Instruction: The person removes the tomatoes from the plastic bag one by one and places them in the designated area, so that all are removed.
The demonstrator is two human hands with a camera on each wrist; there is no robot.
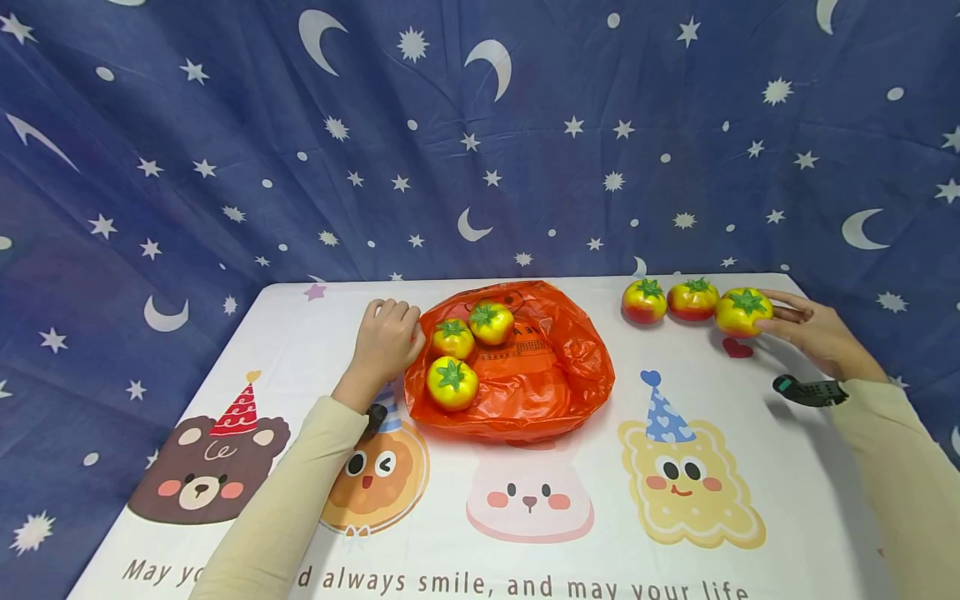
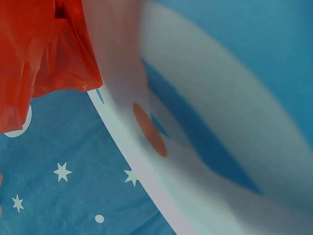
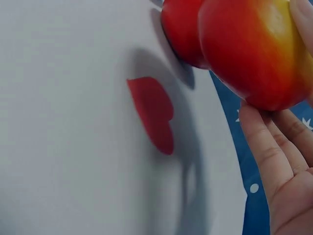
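A red plastic bag (image 1: pixel 517 400) lies opened out on the table, with three red-and-yellow toy tomatoes (image 1: pixel 452 383) in its left part. My left hand (image 1: pixel 386 346) is at the bag's left rim, fingers curled, and appears to grip the edge; in the left wrist view part of the bag (image 2: pixel 63 58) shows, but the grip is hidden. At the back right, my right hand (image 1: pixel 821 333) holds another toy tomato (image 1: pixel 742 312) between thumb and fingers. Two more tomatoes (image 1: pixel 643 302) sit just left of it. The right wrist view shows the held tomato's red underside (image 3: pixel 249 54).
The white tablecloth (image 1: pixel 675 367) bears printed cartoon figures and lettering. A blue curtain (image 1: pixel 555 167) with moons and stars hangs behind the table. A black strap-like device (image 1: pixel 810 390) sits at my right wrist, and a small dark one (image 1: pixel 375 418) at my left.
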